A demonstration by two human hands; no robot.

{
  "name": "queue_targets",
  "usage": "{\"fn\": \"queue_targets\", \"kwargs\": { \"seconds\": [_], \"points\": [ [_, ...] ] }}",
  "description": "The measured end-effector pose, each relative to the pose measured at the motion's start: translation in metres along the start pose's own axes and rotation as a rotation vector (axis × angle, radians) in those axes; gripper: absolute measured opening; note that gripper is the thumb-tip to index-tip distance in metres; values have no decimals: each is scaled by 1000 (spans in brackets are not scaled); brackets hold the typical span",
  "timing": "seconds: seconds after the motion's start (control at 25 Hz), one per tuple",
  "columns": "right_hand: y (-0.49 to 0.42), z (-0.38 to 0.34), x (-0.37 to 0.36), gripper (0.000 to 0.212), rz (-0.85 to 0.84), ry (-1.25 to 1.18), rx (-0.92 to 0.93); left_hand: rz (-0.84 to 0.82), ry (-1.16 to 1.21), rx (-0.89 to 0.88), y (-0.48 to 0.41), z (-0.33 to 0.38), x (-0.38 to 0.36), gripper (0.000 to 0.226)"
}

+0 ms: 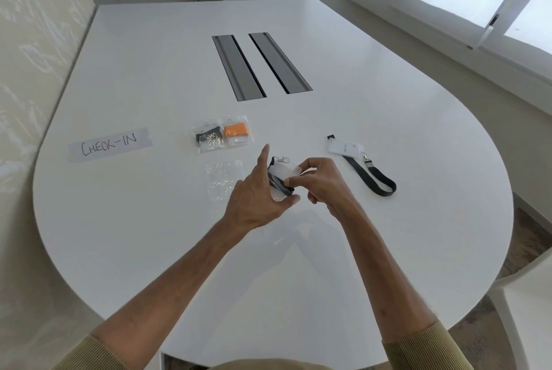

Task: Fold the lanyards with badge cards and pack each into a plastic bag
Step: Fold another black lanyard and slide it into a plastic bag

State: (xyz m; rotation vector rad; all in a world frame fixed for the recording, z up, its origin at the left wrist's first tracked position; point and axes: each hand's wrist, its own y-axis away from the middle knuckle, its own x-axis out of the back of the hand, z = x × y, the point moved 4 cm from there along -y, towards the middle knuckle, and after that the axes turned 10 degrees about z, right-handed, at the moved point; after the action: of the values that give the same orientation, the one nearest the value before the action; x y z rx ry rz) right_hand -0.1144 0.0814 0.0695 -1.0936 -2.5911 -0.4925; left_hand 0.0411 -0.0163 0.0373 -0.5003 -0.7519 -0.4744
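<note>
The lanyard (280,186), black and folded into a small bundle against its card (283,174), was held just above the worktop (388,250), near the front and a little right of centre. The left hand (257,199) held the bundle from the left, thumb under its near edge and forefinger pointing straight out. The fingers of the right hand (321,183) were curled and pinched the bundle's right side. The metal clip (280,159) stuck out at the far end.

We judged the step to be the end of the fold, with the packing not yet begun. The empty bag (224,180) lay flat just left of the hands. The next move, as we read it, called for one hand to keep the fold tight while the other picked up the bag and opened its mouth (thin film, likely to cling shut).

We counted four lanyards. One was in hand. Two were already packed, a black one in one packed bag (207,138) and an orange one in the bag touching it (238,132). One loose lanyard (372,174) lay unfolded to the right with its card attached. That made three bags, two of them filled. Farther out were one "CHECK-IN" label (110,144) at the left and two slots (239,66) in the worktop beyond.
</note>
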Motion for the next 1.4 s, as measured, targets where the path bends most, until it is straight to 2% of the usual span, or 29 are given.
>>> {"fn": "queue_targets", "kwargs": {
  "seconds": [0.08, 0.16, 0.28, 0.36, 0.56, 0.72, 0.92, 1.24, 1.4],
  "points": [
    [-2, 4, 3, 26, 8, 15, -5, -161, 171, 119, -2, -8, -4, 135],
    [-4, 8, 7, 29, 27, 15, -13, -292, 432, 270, -4, -19, 0, 124],
    [-5, 13, 7, 33, 17, 4, -10, -388, 550, 269, -9, -35, 8, 53],
    [-5, 13, 4, 35, -28, 17, -1, -422, 578, 263, -6, -39, 6, 32],
    [-6, 9, 0, 35, -105, 105, 55, -350, 628, 287, -6, -40, 6, 25],
    [-5, 7, 4, 32, -192, 109, 69, -326, 677, 300, -7, -38, 7, 28],
    [-6, 11, 13, 30, -170, 46, 38, -428, 676, 297, -6, -35, 13, 28],
    [-3, 11, 15, 27, -229, 24, 130, -415, 787, 354, -5, -28, 6, 30],
    [2, 9, 21, 18, -169, -83, 159, -352, 872, 401, -7, -31, 8, 26]
  ]
}}
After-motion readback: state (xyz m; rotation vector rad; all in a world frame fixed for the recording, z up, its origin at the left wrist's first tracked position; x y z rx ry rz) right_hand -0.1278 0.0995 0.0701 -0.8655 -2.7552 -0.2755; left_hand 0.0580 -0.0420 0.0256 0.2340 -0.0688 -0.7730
